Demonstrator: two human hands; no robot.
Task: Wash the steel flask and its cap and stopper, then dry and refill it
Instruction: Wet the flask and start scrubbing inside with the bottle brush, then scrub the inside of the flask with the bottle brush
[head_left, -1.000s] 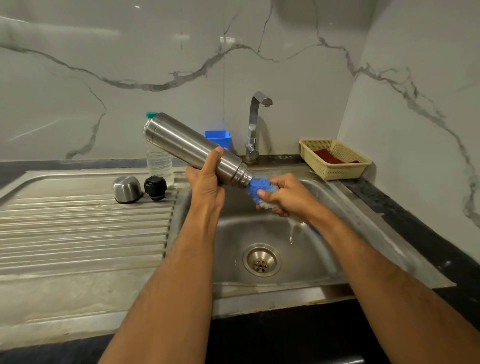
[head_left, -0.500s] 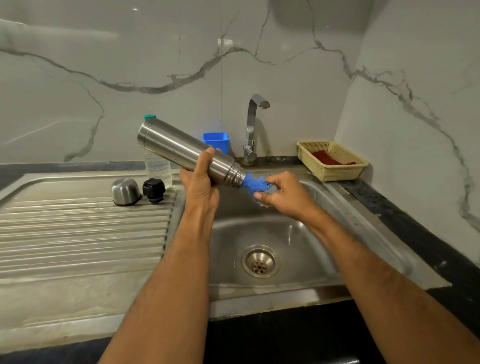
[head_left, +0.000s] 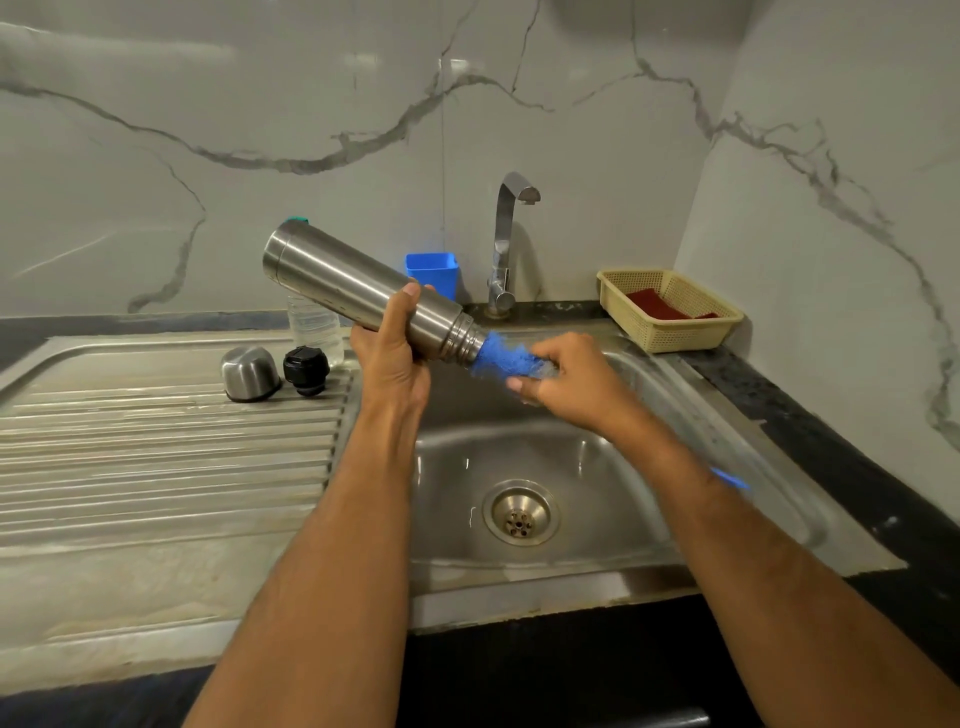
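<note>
Little is shifting since before: left hand (head_left: 390, 358) is still gripping the tilted steel flask (head_left: 363, 293) over the sink (head_left: 649, 467), right hand (head_left: 563, 382) pinching the blue scrubber (head_left: 501, 356) at its mouth.

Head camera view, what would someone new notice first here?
The steel flask, held tilted over the sink in the left hand, its mouth pointing down toward the right. At that mouth a bright blue brush, held by the right hand, stands out against all the steel. On the drainboard to the left, the steel cap and black stopper sit side by side.
</note>
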